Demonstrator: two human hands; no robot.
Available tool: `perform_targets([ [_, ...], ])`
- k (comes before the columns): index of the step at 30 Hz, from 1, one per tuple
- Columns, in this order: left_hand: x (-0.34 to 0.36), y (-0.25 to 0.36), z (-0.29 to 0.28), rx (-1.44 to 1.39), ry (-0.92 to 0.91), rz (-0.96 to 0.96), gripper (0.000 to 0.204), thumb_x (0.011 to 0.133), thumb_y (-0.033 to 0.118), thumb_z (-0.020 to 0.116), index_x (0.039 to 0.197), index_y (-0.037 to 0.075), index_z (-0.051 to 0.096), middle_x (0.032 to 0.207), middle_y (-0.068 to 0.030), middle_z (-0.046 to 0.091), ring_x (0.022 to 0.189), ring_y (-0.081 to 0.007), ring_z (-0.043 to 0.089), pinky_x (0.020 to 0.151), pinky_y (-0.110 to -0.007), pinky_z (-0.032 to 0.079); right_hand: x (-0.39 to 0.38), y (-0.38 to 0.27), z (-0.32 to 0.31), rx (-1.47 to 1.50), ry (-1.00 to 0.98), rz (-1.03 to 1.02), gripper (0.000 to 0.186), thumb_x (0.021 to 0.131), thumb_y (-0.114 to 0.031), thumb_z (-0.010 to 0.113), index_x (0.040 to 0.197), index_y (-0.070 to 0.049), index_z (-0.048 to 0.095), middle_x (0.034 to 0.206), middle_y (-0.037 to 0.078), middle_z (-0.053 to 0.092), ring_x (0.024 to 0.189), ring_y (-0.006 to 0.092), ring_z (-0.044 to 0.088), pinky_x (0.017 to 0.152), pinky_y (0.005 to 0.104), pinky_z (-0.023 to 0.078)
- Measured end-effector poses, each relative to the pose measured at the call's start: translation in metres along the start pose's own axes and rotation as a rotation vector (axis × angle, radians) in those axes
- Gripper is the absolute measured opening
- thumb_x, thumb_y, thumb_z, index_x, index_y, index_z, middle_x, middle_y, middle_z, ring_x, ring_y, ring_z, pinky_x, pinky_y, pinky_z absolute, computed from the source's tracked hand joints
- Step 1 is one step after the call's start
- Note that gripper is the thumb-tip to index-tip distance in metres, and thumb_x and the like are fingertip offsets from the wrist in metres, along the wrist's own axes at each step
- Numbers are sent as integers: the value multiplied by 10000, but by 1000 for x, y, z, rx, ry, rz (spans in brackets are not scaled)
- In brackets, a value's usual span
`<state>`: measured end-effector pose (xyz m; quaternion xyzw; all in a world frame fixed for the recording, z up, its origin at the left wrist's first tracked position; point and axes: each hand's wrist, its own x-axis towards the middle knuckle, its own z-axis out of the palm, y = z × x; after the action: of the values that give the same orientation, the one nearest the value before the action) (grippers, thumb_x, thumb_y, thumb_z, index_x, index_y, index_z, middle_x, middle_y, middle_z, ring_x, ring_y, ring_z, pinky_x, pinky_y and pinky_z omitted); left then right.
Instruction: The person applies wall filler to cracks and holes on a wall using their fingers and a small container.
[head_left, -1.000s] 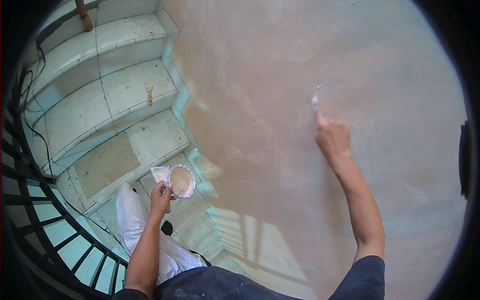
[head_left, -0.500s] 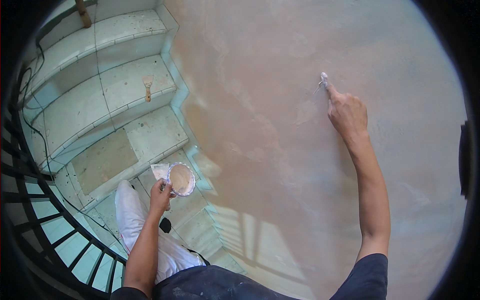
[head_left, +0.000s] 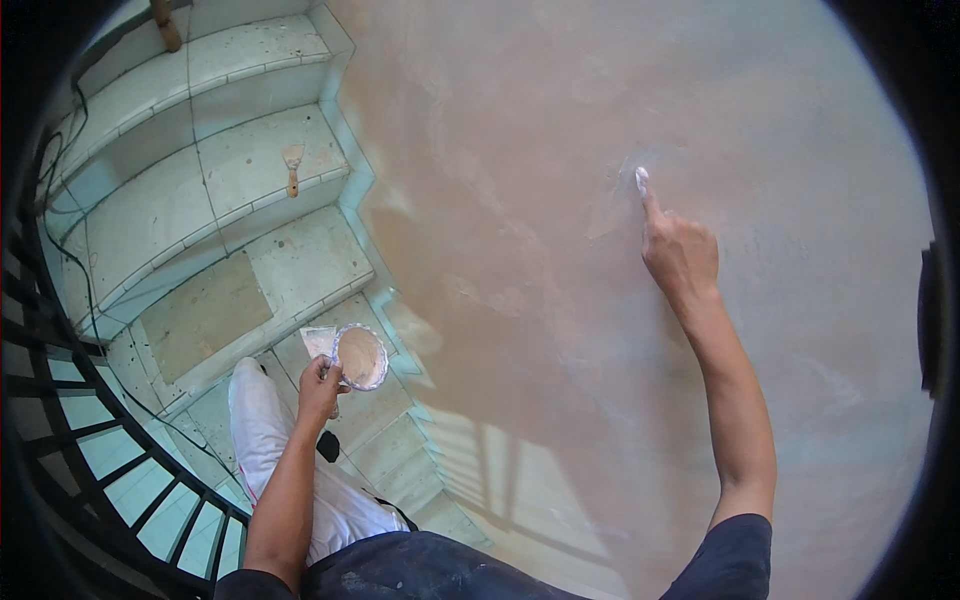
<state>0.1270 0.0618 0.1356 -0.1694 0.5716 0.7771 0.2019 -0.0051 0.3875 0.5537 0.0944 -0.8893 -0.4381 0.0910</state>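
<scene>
My left hand [head_left: 318, 380] grips a small round container [head_left: 360, 356] of pale beige paste with a scraper [head_left: 318, 340] alongside it, its flat blade showing to the left of the rim. My right hand [head_left: 676, 245] has its index finger stretched onto the pale, mottled plaster wall [head_left: 520, 180], the other fingers curled with nothing visible in them. The fingertip is coated in white paste and touches a small smeared patch on the wall.
Tiled steps [head_left: 190, 200] curve up the left side, with a wooden-handled putty knife [head_left: 293, 180] lying on one. A dark cable [head_left: 90, 285] runs beside a black metal railing [head_left: 80, 435]. A wooden stick [head_left: 166, 25] shows at the top left. My white-trousered leg [head_left: 260, 425] is below.
My right fingertip rose up and rightward, then came back slightly down and left over the smeared patch. My left hand still holds the container and scraper in nearly the same position.
</scene>
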Motion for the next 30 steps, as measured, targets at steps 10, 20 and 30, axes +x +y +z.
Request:
perform_targets([
  [10, -2, -6, 4, 27, 0, -19, 149, 916, 133, 538, 909, -13, 566, 807, -47, 559, 647, -106, 575, 558, -246, 549, -6, -18, 4, -92, -63, -100, 504, 829, -55, 486, 1329, -107, 505, 608, 81, 604, 497, 190, 627, 453, 314, 516],
  [20, -1, -10, 3, 28, 16, -15, 152, 917, 138, 540, 873, -6, 559, 779, -43, 547, 650, -108, 570, 558, -251, 556, 3, -7, 2, 5, 38, -58, 559, 808, -56, 524, 1353, -170, 475, 614, 129, 609, 497, 259, 610, 477, 372, 513],
  [30, -4, -8, 12, 5, 3, -24, 160, 919, 145, 543, 859, -4, 555, 777, -47, 552, 638, -105, 570, 554, -246, 547, 34, 16, -16, -100, -97, -227, 515, 843, -73, 508, 1328, -247, 509, 568, 64, 572, 548, 199, 611, 487, 332, 503],
])
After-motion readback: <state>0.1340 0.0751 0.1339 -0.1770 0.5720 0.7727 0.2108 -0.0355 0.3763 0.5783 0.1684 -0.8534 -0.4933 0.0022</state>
